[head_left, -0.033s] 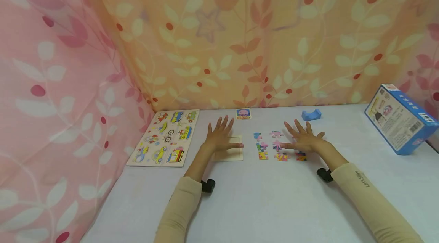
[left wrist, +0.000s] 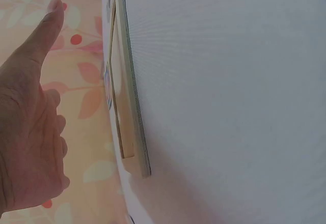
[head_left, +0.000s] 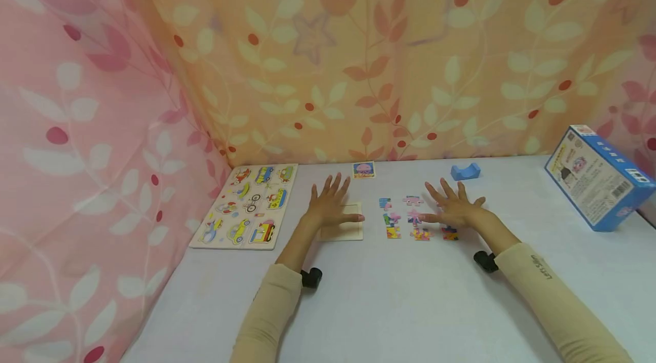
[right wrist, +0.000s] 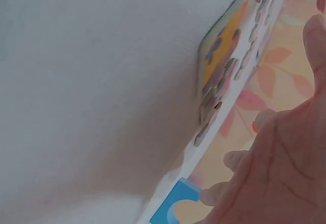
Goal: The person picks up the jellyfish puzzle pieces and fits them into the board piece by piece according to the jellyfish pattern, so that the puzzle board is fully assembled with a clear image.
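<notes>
Fingers spread wide, my left hand (head_left: 328, 207) hovers over a small shallow wooden puzzle tray (head_left: 353, 232). The left wrist view shows the tray's edge (left wrist: 133, 96) with a gap between it and the palm. My right hand (head_left: 456, 207) is spread in the same way above the right side of several loose jigsaw pieces (head_left: 393, 232), partly covering some of them. These pieces lie in rough rows, printed in pink, yellow and blue. In the right wrist view, the pieces (right wrist: 224, 51) lie below the raised palm. Neither hand holds anything.
At the left lies a wooden vehicle puzzle board (head_left: 241, 206). Behind the tray is a small picture card (head_left: 364, 170). A blue curved block (head_left: 465, 171) sits behind my right hand, and a blue and white box (head_left: 597, 178) stands far right. Patterned curtains (head_left: 328, 66) hang behind the table.
</notes>
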### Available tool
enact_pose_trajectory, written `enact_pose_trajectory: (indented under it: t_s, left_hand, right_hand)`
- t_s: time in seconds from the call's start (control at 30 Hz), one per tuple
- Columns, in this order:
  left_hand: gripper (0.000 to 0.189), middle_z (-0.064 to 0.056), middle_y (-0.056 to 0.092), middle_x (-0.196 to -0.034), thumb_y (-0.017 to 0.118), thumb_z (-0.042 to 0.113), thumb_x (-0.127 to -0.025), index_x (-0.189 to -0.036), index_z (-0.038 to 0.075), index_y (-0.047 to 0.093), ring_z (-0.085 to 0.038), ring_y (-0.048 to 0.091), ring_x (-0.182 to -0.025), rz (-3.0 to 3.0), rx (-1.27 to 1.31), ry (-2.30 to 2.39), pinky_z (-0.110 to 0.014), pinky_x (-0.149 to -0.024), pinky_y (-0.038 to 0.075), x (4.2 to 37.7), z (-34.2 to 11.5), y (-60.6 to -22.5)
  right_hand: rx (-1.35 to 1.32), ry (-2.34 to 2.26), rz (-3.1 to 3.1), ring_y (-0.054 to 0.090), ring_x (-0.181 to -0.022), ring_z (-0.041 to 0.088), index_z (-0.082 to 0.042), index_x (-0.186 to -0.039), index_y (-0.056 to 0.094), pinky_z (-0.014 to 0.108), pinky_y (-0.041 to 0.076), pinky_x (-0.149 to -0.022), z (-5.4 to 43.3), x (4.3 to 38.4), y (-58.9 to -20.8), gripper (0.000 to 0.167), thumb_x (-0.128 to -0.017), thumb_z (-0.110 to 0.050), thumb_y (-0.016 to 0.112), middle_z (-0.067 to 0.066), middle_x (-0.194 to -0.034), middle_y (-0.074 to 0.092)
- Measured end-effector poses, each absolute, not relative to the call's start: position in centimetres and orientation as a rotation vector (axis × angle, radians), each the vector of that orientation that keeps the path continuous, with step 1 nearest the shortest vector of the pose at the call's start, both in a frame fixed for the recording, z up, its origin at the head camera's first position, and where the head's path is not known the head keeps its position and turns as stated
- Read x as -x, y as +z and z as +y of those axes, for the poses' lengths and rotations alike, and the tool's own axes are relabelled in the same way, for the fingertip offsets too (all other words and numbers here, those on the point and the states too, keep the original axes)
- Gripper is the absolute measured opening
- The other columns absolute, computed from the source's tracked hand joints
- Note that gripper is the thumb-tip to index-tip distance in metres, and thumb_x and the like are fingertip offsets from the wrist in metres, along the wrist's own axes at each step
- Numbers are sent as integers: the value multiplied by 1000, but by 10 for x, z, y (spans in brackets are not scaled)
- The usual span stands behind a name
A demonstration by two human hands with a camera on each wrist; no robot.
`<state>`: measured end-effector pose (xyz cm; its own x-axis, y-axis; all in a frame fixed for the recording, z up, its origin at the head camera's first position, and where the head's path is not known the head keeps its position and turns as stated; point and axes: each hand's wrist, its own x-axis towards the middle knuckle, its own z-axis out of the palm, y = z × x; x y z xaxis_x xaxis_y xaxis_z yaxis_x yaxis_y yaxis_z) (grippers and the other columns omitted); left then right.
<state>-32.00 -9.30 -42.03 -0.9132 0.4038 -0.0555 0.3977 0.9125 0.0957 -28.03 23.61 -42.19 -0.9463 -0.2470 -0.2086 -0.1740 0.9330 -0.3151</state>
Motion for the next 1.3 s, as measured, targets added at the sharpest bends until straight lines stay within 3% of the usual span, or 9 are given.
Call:
enact_pose_trajectory:
  t_s: [0.37,0.6,0.7,0.77,0.93,1.1,1.3]
  left_hand:
    - [115,-1,-7,-156,49,81,-67,-148,23,-7,-24,-7,-144,3006,-609,122,-59,-112,-1,321,-101,-419]
    - [114,-8,2,-157,56,72,-71,-149,12,-1,-26,3,-144,2966,-659,239,-51,-113,17,326,-116,-414]
    - [112,-10,6,-156,63,63,-72,-148,5,4,-24,8,-144,2908,-683,348,-42,-114,20,328,-127,-411]
    - [111,-14,12,-155,69,56,-71,-147,1,9,-26,13,-143,2872,-696,424,-39,-115,20,328,-133,-409]
    - [113,-19,19,-152,76,50,-66,-145,-4,15,-30,19,-141,2810,-689,479,-38,-115,19,325,-148,-410]
    - [110,-17,18,-152,79,45,-65,-144,-4,20,-28,18,-141,2746,-658,484,-36,-116,17,319,-158,-415]
    - [107,-13,19,-153,81,41,-63,-144,0,24,-25,17,-142,2712,-667,530,-34,-116,16,315,-168,-419]
  right_hand:
    - [338,-417,2843,-11,-130,60,-23,-149,-2,85,-6,-78,232,281,-425,97,-79,-74,41,23,-152,-9]
    - [365,-416,2905,-12,-132,56,-21,-149,3,84,-3,-83,229,289,-418,92,-81,-74,36,23,-153,-2]
    - [420,-436,2962,0,-135,53,-17,-149,11,83,7,-88,226,295,-416,85,-86,-65,41,25,-151,11]
    - [474,-475,3020,17,-134,50,-12,-147,20,78,20,-90,224,300,-416,77,-89,-54,48,27,-146,25]
    - [604,-612,3084,46,-113,42,-2,-132,47,60,43,-88,208,316,-417,52,-88,-27,60,25,-123,52]
    - [660,-720,3015,51,-95,34,0,-111,63,49,44,-82,182,330,-421,33,-85,-20,63,19,-100,58]
    - [629,-708,2970,52,-93,33,0,-106,66,47,44,-78,160,337,-424,35,-80,-23,68,19,-98,57]
